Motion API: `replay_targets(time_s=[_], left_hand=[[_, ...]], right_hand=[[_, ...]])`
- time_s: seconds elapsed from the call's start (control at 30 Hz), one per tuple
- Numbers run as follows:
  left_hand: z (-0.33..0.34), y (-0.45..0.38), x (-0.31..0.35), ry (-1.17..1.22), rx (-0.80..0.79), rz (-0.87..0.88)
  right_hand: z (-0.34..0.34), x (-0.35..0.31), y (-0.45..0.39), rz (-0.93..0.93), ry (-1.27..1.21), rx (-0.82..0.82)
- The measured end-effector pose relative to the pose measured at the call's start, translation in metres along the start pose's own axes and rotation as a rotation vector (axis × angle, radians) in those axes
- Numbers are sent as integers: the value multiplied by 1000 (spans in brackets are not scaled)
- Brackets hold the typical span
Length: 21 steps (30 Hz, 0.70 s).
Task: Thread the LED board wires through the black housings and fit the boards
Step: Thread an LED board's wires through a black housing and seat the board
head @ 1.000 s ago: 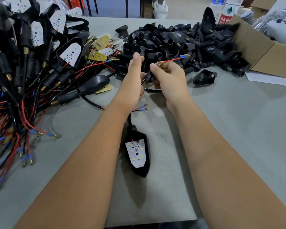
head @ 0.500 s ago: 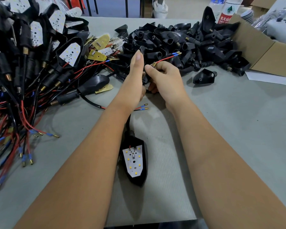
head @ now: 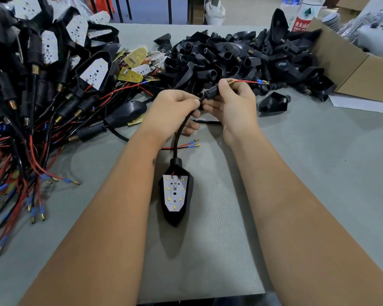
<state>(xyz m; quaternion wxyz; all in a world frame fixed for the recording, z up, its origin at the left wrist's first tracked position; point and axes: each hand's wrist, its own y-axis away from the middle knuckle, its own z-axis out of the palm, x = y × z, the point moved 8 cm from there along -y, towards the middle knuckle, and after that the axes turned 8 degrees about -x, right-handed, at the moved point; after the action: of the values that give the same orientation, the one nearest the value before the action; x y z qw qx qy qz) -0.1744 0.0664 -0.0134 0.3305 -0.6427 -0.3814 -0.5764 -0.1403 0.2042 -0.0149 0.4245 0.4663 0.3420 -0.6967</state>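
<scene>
Hands: 2 | left hand (head: 175,107) pinches cable (head: 179,138) | right hand (head: 232,102) grips stem (head: 211,93) (1 housing (head: 176,195))

Bare grey table (head: 318,173) lies open to the right of the right arm and along the near edge at left, so a hand could pass there. The left side is blocked by a heap of finished lamps (head: 42,85) with trailing wires (head: 31,173), and the far middle by a pile of black housings (head: 241,56), with a cardboard box (head: 363,78) at far right. Between the forearms a housing with its board (head: 175,193) and cable fills the gap, and one loose housing (head: 273,102) sits just right of the hands.
</scene>
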Motion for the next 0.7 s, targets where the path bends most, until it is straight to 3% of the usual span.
replay_targets(time_s=[0.23, 0.57, 0.7], left_hand=[[-1, 2, 6, -95, 28, 100], [-4, 0, 6, -132, 81, 112], [-2, 1, 5, -6, 104, 89]], right_hand=[[-3, 0, -2, 15, 24, 12], [-1, 1, -1, 42, -5, -12], [9, -3, 5, 19, 71, -99]])
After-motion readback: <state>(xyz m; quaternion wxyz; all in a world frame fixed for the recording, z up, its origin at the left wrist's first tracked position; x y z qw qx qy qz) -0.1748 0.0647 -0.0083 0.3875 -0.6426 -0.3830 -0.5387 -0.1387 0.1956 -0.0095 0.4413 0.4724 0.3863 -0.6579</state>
